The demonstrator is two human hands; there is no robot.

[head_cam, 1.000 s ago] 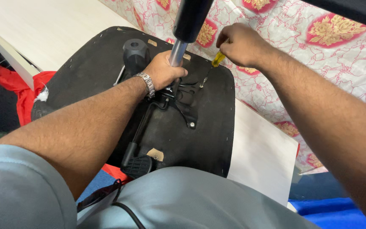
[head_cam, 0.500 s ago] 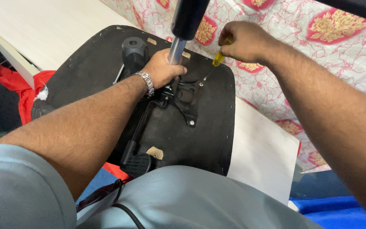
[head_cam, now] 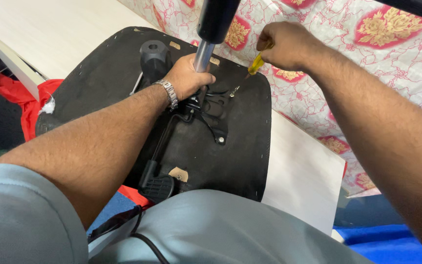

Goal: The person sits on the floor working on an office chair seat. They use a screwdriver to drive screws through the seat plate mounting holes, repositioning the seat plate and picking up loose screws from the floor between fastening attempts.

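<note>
two hands: both busy on upturned chair seat (head_cam: 240,161), lying on white worktop (head_cam: 50,24)
left hand (head_cam: 187,76): fingers wrapped round chrome post (head_cam: 203,56), steadying it
right hand (head_cam: 284,45): fingers pinched yellow screwdriver (head_cam: 256,64), tip at bracket screw (head_cam: 234,90)

White table (head_cam: 50,29) beside floral pink-and-red cloth (head_cam: 367,54).

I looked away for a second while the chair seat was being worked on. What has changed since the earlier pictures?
Very little. The right hand, gripping the yellow-handled screwdriver, shifted slightly up and left over the black seat underside, its tip staying by the metal mechanism plate. Nothing was let go. The left hand keeps its grip on the chrome gas-lift column.
</note>
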